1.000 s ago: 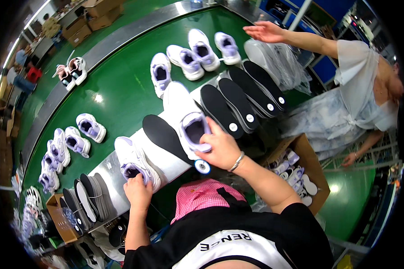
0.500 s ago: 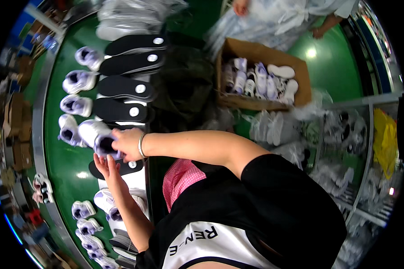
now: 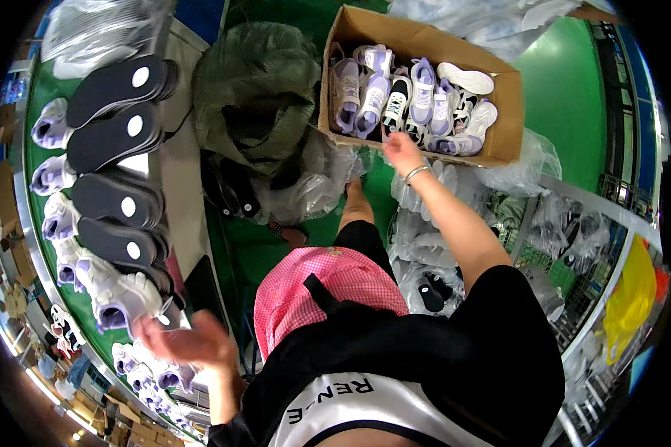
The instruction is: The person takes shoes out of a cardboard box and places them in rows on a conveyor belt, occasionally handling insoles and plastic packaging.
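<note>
My left hand [image 3: 186, 340], smeared by motion, has its fingers stretched out and thumb apart. It is beside a white and lilac sneaker [image 3: 115, 296] at the near end of the worktable, and no object shows in it. My right hand [image 3: 404, 152] is at the near rim of a cardboard box [image 3: 503, 112], just below a black and white sneaker [image 3: 397, 102]. Its fingers look loosely bent and apart, with nothing visible in them. White and lilac sneakers [image 3: 374, 100] fill much of the box, along with a pale sole-up shoe [image 3: 466, 77].
Stacked black insoles [image 3: 115, 200] line the worktable's inner side, with more sneakers [image 3: 54, 175] along its outer side. A dark green bag [image 3: 250, 104] stands between table and box. Plastic-wrapped shoes [image 3: 429, 249] and a metal rack [image 3: 589, 208] are on the right.
My right hand has left the sneaker on the table and swung right to the box. My left hand has moved lower beside the table. The view has shifted toward the box.
</note>
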`<state>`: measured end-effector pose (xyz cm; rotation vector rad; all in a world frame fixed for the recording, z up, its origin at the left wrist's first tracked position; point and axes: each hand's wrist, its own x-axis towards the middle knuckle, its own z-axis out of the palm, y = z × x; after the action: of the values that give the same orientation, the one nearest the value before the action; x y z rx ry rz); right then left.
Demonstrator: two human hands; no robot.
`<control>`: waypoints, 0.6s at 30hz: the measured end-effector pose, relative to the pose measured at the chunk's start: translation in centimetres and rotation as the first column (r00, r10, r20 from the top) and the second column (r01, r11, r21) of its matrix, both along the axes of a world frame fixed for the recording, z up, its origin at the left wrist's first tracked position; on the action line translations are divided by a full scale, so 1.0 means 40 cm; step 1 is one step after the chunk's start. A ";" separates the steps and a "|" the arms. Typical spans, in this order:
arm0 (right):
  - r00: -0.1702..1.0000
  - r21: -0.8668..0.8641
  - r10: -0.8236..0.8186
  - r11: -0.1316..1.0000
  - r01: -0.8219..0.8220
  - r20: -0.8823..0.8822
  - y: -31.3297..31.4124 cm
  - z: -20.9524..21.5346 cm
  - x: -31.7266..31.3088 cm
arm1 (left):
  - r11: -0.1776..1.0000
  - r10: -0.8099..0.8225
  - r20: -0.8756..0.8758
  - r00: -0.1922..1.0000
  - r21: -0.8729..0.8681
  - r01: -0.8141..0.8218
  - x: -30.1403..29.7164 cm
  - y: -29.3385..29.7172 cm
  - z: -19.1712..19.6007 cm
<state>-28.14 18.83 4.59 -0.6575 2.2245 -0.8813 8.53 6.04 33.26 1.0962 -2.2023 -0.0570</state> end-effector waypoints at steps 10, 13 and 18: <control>0.866 0.342 0.415 0.800 -0.493 0.278 -0.177 -0.283 -0.151 | 0.596 -0.045 0.145 0.988 0.798 -0.090 -0.287 0.070 -0.269; 0.798 0.351 0.486 0.722 -0.596 0.356 -0.237 -0.448 -0.115 | 0.542 0.044 0.232 0.972 0.811 -0.218 -0.242 0.092 -0.312; 0.778 0.426 0.476 0.655 -0.624 0.409 -0.210 -0.678 -0.122 | 0.477 0.126 0.315 0.941 0.812 -0.336 -0.152 0.129 -0.339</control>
<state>-33.03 10.41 -22.51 -0.8174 1.7284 0.0058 2.46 11.20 19.69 2.0199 -2.1720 -1.0887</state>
